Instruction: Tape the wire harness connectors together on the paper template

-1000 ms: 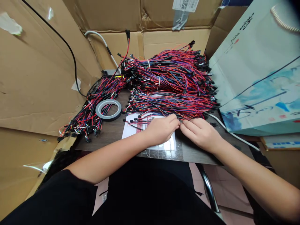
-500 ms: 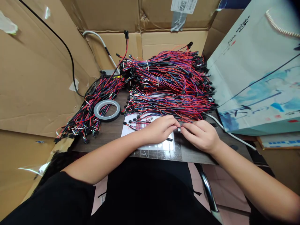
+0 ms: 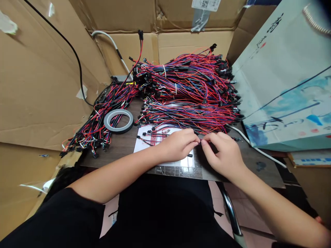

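My left hand [image 3: 179, 144] is closed in a pinch on a thin wire harness [image 3: 145, 139]. The harness runs left from under that hand, ending in small black connectors on a white sheet [image 3: 139, 132]. Just to the right, my right hand [image 3: 224, 151] has its thumb and index finger curled together at the same wires, almost touching the left fingertips. The exact spot being pinched is small and mostly covered by fingers. A short black piece [image 3: 190, 155] sticks out below my left hand.
Behind my hands lie tied bundles of red, blue and black wires [image 3: 186, 115]. A roll of tape [image 3: 119, 130] rests at the left beside another wire heap [image 3: 103, 113]. Cardboard walls [image 3: 46, 86] enclose the table [image 3: 119, 148]; a paper bag [image 3: 289, 100] stands right.
The right hand has turned slightly, its thumb now lower and its index finger more arched. My left hand has shifted slightly right, staying close to the right one. The view has moved a little.
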Tool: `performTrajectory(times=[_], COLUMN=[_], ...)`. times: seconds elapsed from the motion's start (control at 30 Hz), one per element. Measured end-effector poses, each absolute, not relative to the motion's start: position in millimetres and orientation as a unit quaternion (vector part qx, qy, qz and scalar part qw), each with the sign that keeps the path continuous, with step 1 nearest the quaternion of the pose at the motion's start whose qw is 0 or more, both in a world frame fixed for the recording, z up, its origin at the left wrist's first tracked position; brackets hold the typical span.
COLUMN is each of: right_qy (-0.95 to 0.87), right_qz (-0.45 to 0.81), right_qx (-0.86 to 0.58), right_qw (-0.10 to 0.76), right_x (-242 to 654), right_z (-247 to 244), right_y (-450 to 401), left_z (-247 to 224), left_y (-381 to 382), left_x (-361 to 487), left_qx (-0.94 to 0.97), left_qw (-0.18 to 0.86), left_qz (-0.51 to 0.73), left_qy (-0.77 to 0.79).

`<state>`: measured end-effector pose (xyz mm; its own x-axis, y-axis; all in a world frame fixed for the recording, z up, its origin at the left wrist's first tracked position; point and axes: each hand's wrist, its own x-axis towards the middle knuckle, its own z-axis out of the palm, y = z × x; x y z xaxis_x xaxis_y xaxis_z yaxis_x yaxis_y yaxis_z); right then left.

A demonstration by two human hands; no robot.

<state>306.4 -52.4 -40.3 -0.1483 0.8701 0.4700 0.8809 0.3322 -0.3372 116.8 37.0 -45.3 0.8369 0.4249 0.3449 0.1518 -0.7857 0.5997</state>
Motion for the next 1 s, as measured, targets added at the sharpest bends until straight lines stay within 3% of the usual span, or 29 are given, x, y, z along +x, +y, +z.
performTrajectory(times=[0.4, 1.0], right_qy=[-0.751, -0.810], right_qz=[-0.019, -0.019], right_qx=[-0.577, -0.500], right_qw=[0.320, 0.304], right_x=[305, 314], right_z=[-51, -53], right_y=[-55, -49], left_z=[-47, -44], left_y=[36, 36], left_x=[125, 121], left_qx=[0.863, 0.856], left_qw=[0.361, 0.368], left_qz=[0.277, 0.239], left_qy=[0.221, 0.274])
